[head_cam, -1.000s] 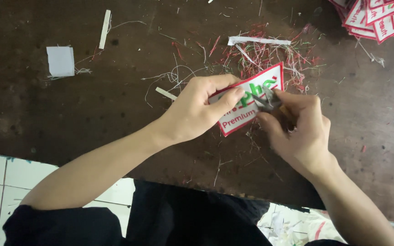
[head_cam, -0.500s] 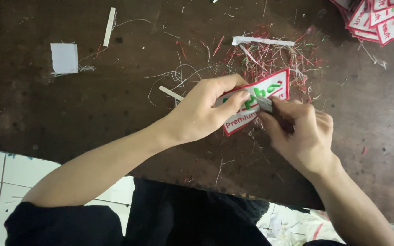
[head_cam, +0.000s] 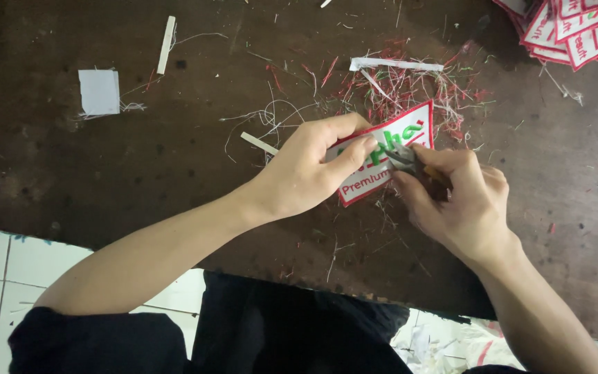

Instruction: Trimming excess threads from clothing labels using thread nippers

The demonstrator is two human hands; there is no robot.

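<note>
My left hand (head_cam: 309,172) pinches a white embroidered patch (head_cam: 390,149) with a red border and green and red lettering, held just above the dark table (head_cam: 140,173). My right hand (head_cam: 455,201) grips small metal snips (head_cam: 404,159), whose tips touch the patch's face near its middle. Most of the snips stay hidden inside my fingers.
Red, green and white thread trimmings (head_cam: 410,86) litter the table behind the patch. A stack of similar patches (head_cam: 572,28) lies at the top right corner. A small white fabric square (head_cam: 99,91) and white strips (head_cam: 166,44) lie at the left. White floor tiles (head_cam: 8,263) show below the table edge.
Both hands and the patch have shifted slightly up and right, and the patch has turned a little in my left hand. The snips stay on its face.
</note>
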